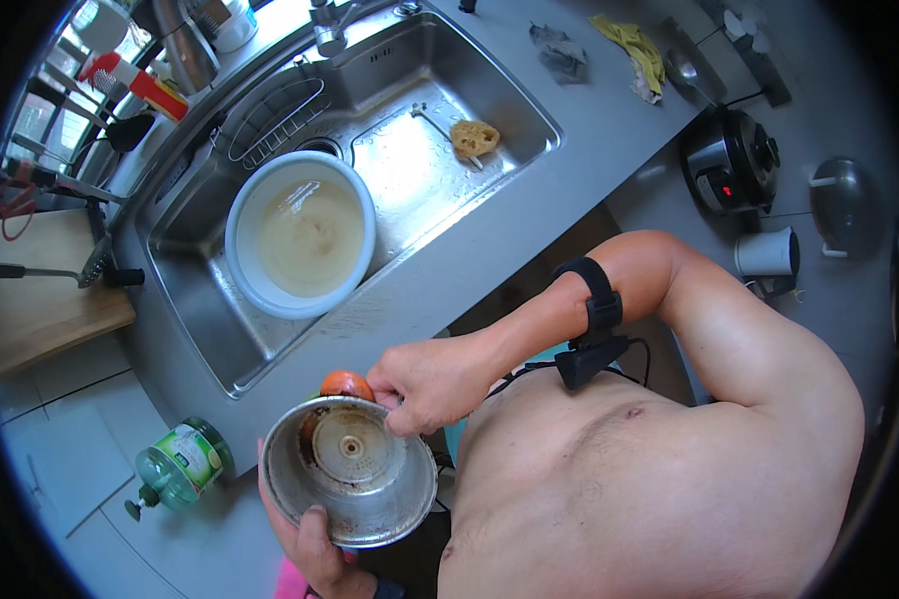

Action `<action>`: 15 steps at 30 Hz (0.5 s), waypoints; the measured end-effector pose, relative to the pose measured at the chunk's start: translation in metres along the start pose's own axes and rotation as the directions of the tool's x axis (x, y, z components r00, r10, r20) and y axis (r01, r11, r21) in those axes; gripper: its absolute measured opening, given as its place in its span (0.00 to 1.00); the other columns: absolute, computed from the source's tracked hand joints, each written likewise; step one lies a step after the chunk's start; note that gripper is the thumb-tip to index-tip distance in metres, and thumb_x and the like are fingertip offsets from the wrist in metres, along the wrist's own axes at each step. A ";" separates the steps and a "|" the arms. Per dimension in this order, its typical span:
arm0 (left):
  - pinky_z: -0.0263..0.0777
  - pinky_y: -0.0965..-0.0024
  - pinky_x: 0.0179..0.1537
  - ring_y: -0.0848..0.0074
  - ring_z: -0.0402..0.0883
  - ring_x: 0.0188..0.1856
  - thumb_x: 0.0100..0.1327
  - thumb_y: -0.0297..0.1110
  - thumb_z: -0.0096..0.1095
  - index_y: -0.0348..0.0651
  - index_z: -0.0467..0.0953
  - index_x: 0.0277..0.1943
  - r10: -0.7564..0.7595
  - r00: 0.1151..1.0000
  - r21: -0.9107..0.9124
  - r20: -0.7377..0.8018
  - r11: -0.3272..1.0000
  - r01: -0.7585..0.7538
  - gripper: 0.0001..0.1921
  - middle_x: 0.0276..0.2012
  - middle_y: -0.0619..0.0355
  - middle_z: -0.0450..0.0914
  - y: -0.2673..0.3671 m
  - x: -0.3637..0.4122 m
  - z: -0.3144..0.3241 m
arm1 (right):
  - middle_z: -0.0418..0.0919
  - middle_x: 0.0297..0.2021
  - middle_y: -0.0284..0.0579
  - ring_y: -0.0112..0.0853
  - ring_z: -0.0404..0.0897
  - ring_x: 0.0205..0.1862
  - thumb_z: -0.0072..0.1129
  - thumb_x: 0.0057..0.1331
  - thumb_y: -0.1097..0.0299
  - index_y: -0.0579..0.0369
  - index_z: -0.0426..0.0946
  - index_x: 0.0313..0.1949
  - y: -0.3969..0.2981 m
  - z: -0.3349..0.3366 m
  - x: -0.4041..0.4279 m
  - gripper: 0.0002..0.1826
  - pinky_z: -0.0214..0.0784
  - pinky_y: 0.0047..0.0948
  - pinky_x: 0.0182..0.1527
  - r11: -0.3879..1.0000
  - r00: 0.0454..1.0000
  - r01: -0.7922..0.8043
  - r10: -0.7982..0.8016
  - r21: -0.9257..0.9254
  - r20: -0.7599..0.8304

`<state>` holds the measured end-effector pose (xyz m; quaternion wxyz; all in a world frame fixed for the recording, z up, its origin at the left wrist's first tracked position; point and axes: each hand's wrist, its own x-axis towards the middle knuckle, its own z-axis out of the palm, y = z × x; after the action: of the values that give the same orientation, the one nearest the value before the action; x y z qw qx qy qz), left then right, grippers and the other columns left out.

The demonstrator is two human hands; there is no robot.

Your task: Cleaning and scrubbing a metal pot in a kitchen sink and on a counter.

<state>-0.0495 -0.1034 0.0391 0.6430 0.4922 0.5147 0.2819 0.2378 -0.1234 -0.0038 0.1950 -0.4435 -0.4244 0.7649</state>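
My left hand [318,550] grips the rim and side of a worn metal pot [386,509], its thumb over the near edge. Brown stains mark the pot's inner wall and bottom. My right hand [438,382] is curled at the pot's far rim, its fingertips over the edge and against a shiny, round orange-red object [347,385]. Whether it grips the rim or that object cannot be told. A bit of green shows beside the round object, just outside the pot. Across the counter edge, a pale basin [241,281] of cloudy water sits in the steel sink [487,90].
A loofah sponge [474,139] lies in the sink near a wire rack [288,123]. A green pump bottle [183,464] stands left of the pot. Cloths [629,49] lie on the far counter. A wooden board [60,299] and a slotted ladle [94,262] are at left; an electric cooker [730,161] is at right.
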 end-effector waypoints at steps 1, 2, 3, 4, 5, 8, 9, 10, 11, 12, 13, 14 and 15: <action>0.51 0.58 0.77 0.57 0.66 0.74 0.47 0.22 0.44 0.26 0.56 0.76 -0.005 1.000 0.010 -0.019 1.000 0.005 0.45 0.70 0.40 0.67 -0.004 -0.015 0.008 | 0.78 0.23 0.44 0.31 0.79 0.27 0.60 0.62 0.67 0.58 0.68 0.28 0.004 0.002 -0.013 0.11 0.72 0.35 0.30 1.000 1.000 0.021 -0.021 0.002 0.006; 0.52 0.58 0.77 0.57 0.66 0.74 0.47 0.22 0.44 0.26 0.56 0.75 -0.010 0.999 0.019 -0.040 1.000 0.011 0.45 0.70 0.40 0.67 -0.006 -0.034 0.016 | 0.78 0.23 0.44 0.31 0.78 0.26 0.60 0.62 0.68 0.57 0.68 0.28 0.007 0.005 -0.027 0.11 0.72 0.35 0.30 1.000 0.999 0.010 -0.010 0.015 0.039; 0.52 0.58 0.77 0.57 0.66 0.74 0.47 0.22 0.45 0.25 0.56 0.75 -0.021 0.998 0.025 -0.066 0.999 0.023 0.45 0.70 0.40 0.67 -0.009 -0.055 0.025 | 0.79 0.22 0.44 0.32 0.78 0.26 0.60 0.62 0.68 0.57 0.68 0.28 0.014 0.007 -0.041 0.11 0.72 0.35 0.30 1.000 0.997 -0.002 0.000 0.027 0.080; 0.52 0.58 0.77 0.57 0.66 0.73 0.47 0.22 0.45 0.25 0.56 0.75 -0.042 0.995 0.033 -0.087 0.998 0.045 0.45 0.70 0.40 0.68 -0.010 -0.074 0.035 | 0.79 0.22 0.44 0.32 0.78 0.26 0.60 0.62 0.68 0.57 0.68 0.28 0.029 0.010 -0.053 0.11 0.72 0.35 0.30 0.999 0.996 0.025 -0.027 0.031 0.085; 0.52 0.58 0.77 0.57 0.67 0.73 0.47 0.22 0.45 0.25 0.56 0.75 -0.055 0.994 0.037 -0.090 0.998 0.058 0.45 0.70 0.40 0.68 -0.018 -0.088 0.046 | 0.81 0.24 0.47 0.34 0.80 0.25 0.60 0.62 0.66 0.61 0.73 0.30 0.047 0.014 -0.062 0.11 0.72 0.36 0.29 0.998 0.994 0.065 -0.065 0.002 0.087; 0.53 0.58 0.77 0.57 0.67 0.73 0.48 0.23 0.45 0.25 0.57 0.75 -0.078 0.995 0.058 -0.063 0.995 0.081 0.44 0.69 0.40 0.68 -0.032 -0.127 0.088 | 0.83 0.26 0.53 0.40 0.83 0.26 0.60 0.61 0.62 0.67 0.80 0.33 0.082 0.019 -0.102 0.16 0.74 0.39 0.30 0.970 0.982 0.184 -0.174 -0.157 0.071; 0.55 0.59 0.76 0.57 0.69 0.72 0.48 0.23 0.46 0.25 0.58 0.74 -0.063 0.998 0.077 -0.029 0.995 0.065 0.43 0.68 0.40 0.70 -0.033 -0.130 0.112 | 0.83 0.27 0.55 0.43 0.84 0.29 0.61 0.61 0.60 0.69 0.81 0.35 0.094 0.017 -0.122 0.18 0.75 0.41 0.33 0.930 0.974 0.225 -0.224 -0.292 0.035; 0.54 0.59 0.76 0.57 0.68 0.72 0.49 0.22 0.46 0.25 0.58 0.74 -0.090 0.996 0.108 0.016 0.990 0.088 0.43 0.69 0.41 0.69 -0.039 -0.132 0.123 | 0.82 0.26 0.58 0.48 0.84 0.32 0.63 0.59 0.58 0.69 0.82 0.34 0.101 0.016 -0.140 0.20 0.76 0.42 0.37 0.953 0.985 0.157 -0.169 -0.259 -0.026; 0.52 0.60 0.77 0.59 0.66 0.74 0.50 0.21 0.46 0.25 0.56 0.75 -0.077 0.996 0.132 0.051 0.989 0.069 0.43 0.70 0.42 0.68 -0.048 -0.132 0.133 | 0.82 0.26 0.57 0.46 0.84 0.30 0.64 0.59 0.59 0.69 0.82 0.35 0.114 0.015 -0.150 0.19 0.76 0.41 0.35 0.959 0.997 0.069 -0.079 -0.275 -0.027; 0.52 0.60 0.77 0.61 0.65 0.74 0.50 0.20 0.45 0.25 0.55 0.76 -0.083 0.991 0.141 0.104 0.988 0.068 0.43 0.71 0.43 0.67 -0.051 -0.127 0.151 | 0.82 0.26 0.56 0.43 0.83 0.28 0.64 0.58 0.60 0.68 0.82 0.35 0.127 0.007 -0.160 0.19 0.76 0.41 0.33 0.954 0.999 -0.027 0.017 -0.298 -0.035; 0.51 0.61 0.77 0.62 0.64 0.75 0.51 0.19 0.44 0.25 0.53 0.76 -0.090 0.984 0.150 0.156 0.986 0.066 0.44 0.72 0.43 0.66 -0.054 -0.123 0.166 | 0.82 0.26 0.54 0.40 0.83 0.26 0.64 0.58 0.61 0.68 0.82 0.35 0.141 0.003 -0.168 0.18 0.75 0.39 0.30 0.967 0.994 -0.094 0.080 -0.238 -0.068; 0.52 0.61 0.77 0.63 0.65 0.74 0.52 0.22 0.46 0.26 0.56 0.75 -0.057 0.980 0.161 0.189 0.987 0.026 0.42 0.71 0.44 0.68 -0.062 -0.117 0.182 | 0.82 0.26 0.52 0.36 0.83 0.24 0.65 0.58 0.62 0.67 0.82 0.35 0.155 -0.001 -0.176 0.16 0.75 0.38 0.27 0.971 0.984 -0.163 0.147 -0.174 -0.102; 0.53 0.62 0.76 0.63 0.66 0.74 0.53 0.24 0.49 0.27 0.58 0.75 -0.026 0.974 0.171 0.227 0.985 -0.013 0.41 0.70 0.45 0.69 -0.073 -0.108 0.193 | 0.82 0.26 0.51 0.33 0.82 0.23 0.64 0.59 0.63 0.66 0.82 0.34 0.167 -0.006 -0.185 0.15 0.74 0.36 0.25 0.972 0.969 -0.206 0.187 -0.114 -0.159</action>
<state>0.0875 -0.2895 0.0106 0.6539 0.5733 0.4613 0.1760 0.3538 -0.3395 -0.0474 0.1199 -0.5504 -0.4114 0.7165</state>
